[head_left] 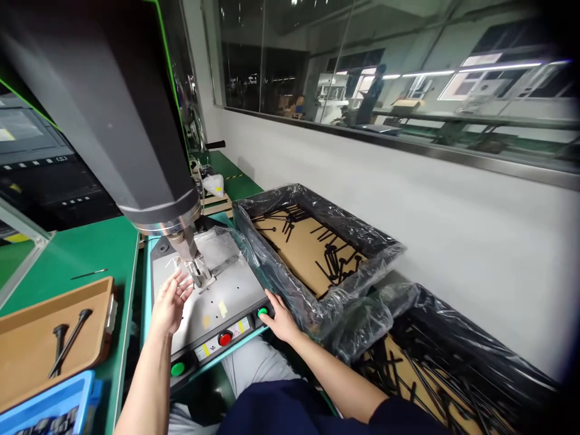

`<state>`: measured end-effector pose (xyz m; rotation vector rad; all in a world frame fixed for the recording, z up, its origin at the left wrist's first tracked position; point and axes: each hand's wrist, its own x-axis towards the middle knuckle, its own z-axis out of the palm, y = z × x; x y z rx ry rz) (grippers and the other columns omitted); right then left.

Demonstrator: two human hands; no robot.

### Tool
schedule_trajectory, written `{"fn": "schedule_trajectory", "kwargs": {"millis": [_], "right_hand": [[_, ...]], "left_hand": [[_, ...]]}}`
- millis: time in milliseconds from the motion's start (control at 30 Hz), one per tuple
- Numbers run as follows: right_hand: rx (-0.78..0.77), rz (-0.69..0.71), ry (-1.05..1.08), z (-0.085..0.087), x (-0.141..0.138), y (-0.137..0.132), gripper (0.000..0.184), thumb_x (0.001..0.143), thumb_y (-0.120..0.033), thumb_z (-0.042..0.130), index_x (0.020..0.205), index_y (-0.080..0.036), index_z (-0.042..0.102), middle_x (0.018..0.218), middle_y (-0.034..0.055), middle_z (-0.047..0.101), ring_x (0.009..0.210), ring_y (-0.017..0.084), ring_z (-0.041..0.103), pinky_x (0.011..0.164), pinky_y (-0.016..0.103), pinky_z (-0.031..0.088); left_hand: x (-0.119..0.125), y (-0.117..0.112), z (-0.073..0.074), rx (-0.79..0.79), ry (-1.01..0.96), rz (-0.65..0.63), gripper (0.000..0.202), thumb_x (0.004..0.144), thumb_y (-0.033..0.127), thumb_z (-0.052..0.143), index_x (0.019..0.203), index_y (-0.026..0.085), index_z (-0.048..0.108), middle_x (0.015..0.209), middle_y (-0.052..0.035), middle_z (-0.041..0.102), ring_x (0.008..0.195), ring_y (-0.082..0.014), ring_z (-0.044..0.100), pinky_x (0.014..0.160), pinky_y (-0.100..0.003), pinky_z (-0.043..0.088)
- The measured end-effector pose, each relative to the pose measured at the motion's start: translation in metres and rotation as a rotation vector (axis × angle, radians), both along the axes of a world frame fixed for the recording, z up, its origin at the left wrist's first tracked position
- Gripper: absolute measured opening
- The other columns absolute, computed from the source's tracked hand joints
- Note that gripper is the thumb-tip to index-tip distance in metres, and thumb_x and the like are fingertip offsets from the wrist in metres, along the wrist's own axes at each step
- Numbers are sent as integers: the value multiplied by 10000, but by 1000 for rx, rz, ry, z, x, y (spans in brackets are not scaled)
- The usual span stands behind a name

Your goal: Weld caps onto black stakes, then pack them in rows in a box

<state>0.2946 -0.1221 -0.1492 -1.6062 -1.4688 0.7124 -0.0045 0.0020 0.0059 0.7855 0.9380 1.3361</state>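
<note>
My left hand (170,300) hovers open above the grey machine plate (212,290), fingers spread, just left of the metal press head (193,260) and the small fixture under it. It holds nothing. My right hand (277,315) rests at the plate's front right corner with a finger touching the right green button (262,312). A red button (225,338) sits in the middle of the front panel and a second green button (177,368) at its left end.
A plastic-lined cardboard box (317,241) with black rods stands right of the machine; a second lined box (435,368) of rods lies nearer. A brown tray (40,338) with two black rods and a blue bin (49,405) sit left. A person stands beyond the window (371,90).
</note>
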Motion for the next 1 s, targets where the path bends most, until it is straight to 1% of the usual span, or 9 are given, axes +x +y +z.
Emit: {"fn": "schedule_trajectory", "kwargs": {"millis": [100, 233, 433, 500, 600, 667, 767, 867, 1000], "right_hand": [[4, 2, 3, 1, 0, 0, 783, 830, -235, 635, 1562, -288, 363, 1505, 118, 436, 1386, 270, 464, 1168, 463, 370], [11, 9, -3, 1, 0, 1, 780, 830, -215, 626, 1561, -289, 364, 1502, 111, 444, 1386, 258, 467, 1172, 452, 370], [-5, -15, -16, 7, 0, 0, 775, 798, -184, 643, 1532, -292, 417, 1475, 101, 485, 1354, 251, 507, 1158, 444, 406], [48, -105, -29, 18, -5, -1, 684, 802, -167, 623, 1468, -267, 507, 1422, 109, 531, 1324, 262, 531, 1145, 459, 425], [278, -185, -48, 44, -25, 0, 447, 863, -167, 562, 1299, -213, 650, 1308, 138, 599, 1258, 269, 567, 1110, 452, 455], [400, -41, -13, 64, -46, 6, 321, 902, -164, 531, 1161, -212, 712, 1152, 116, 671, 1117, 238, 639, 1017, 393, 519], [393, 270, 53, 89, -84, 28, 251, 926, -155, 529, 1036, -217, 745, 963, 56, 720, 910, 185, 690, 877, 310, 565], [394, 395, -1, 106, -119, 61, 263, 919, -142, 555, 1114, -186, 725, 1093, 76, 718, 1039, 199, 667, 971, 333, 529], [496, 339, -102, 126, -150, 102, 373, 914, -108, 550, 1276, -130, 638, 1348, 138, 584, 1279, 238, 530, 1121, 375, 416]], "left_hand": [[3, 2, 1, -1, -41, 15, 574, 615, 471, 892, 1095, 224, 697, 1111, -64, 701, 889, -173, 691, 736, -276, 568], [5, 7, 1, 13, -22, 133, 492, 548, 376, 930, 943, 169, 721, 1032, -56, 709, 841, -150, 689, 693, -235, 569], [4, 7, 3, 24, -3, 268, 348, 572, 223, 887, 879, 148, 741, 876, -47, 713, 764, -138, 693, 638, -203, 578], [4, 6, 5, 51, -2, 309, 331, 566, 159, 871, 871, 147, 743, 868, -43, 715, 755, -128, 691, 641, -189, 579], [5, 6, 10, 97, -14, 331, 351, 548, 124, 874, 874, 143, 746, 864, -34, 717, 749, -116, 688, 657, -180, 583], [6, 5, 16, 131, -19, 332, 370, 546, 140, 887, 887, 140, 746, 869, -33, 719, 756, -115, 687, 658, -178, 580], [11, 4, 26, 172, -26, 333, 423, 538, 157, 907, 928, 141, 743, 892, -33, 718, 781, -112, 685, 665, -171, 571], [16, 3, 36, 196, -27, 335, 493, 531, 159, 916, 989, 152, 733, 921, -29, 708, 793, -102, 677, 678, -169, 559], [19, 2, 44, 215, 6, 347, 531, 526, 156, 907, 1022, 161, 718, 996, -28, 687, 801, -96, 660, 664, -172, 536]]}}
